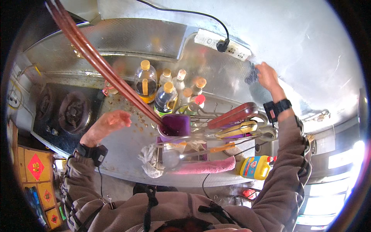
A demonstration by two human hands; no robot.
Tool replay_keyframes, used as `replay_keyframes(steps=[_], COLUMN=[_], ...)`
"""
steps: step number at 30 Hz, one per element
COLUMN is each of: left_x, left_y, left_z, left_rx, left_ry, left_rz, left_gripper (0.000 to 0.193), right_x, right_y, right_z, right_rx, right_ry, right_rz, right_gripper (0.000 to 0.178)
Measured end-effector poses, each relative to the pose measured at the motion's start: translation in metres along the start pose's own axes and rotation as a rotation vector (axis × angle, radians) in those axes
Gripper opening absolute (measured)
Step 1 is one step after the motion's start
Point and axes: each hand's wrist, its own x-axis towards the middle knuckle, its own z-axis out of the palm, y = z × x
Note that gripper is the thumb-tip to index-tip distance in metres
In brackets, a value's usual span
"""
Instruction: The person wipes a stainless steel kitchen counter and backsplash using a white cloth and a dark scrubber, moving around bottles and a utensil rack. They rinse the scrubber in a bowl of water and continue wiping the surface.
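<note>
High on the right, my right hand (267, 76) is closed on a dark grey scrunched cloth or scouring pad (252, 74), its exact kind unclear. The pad lies against the metal wall sheet (228, 71), just below a white power strip (222, 44). My left hand (110, 124) hovers empty over the counter, fingers stretched out, between the gas stove (74, 112) and the bottles. Closest to its fingertips are crumbs on the counter and long brown chopsticks (104, 67) standing in a purple holder (176, 125).
Sauce bottles (145, 81) stand against the back wall. A wire rack in front bears a red-handled knife (232, 116) and other utensils. Along the front edge are a grey rag (151, 160), a pink towel (205, 165) and a yellow detergent jug (256, 167). A black cord (185, 11) hangs above.
</note>
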Motion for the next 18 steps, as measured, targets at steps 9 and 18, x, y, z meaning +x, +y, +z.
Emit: replay_keyframes(steps=[9,18], left_x=[0.076,0.148], left_y=[0.024,0.029], left_z=[0.005,-0.01], left_rx=[0.018,0.002], left_ry=[-0.053,-0.233], left_rz=[0.285,0.291], left_gripper=[0.037,0.045], right_x=[-0.103,-0.359], right_y=[0.054,-0.02], right_z=[0.053,0.078], right_rx=[0.554,0.76], right_ry=[0.043,0.01], right_rz=[0.223,0.611], right_gripper=[0.035,0.035])
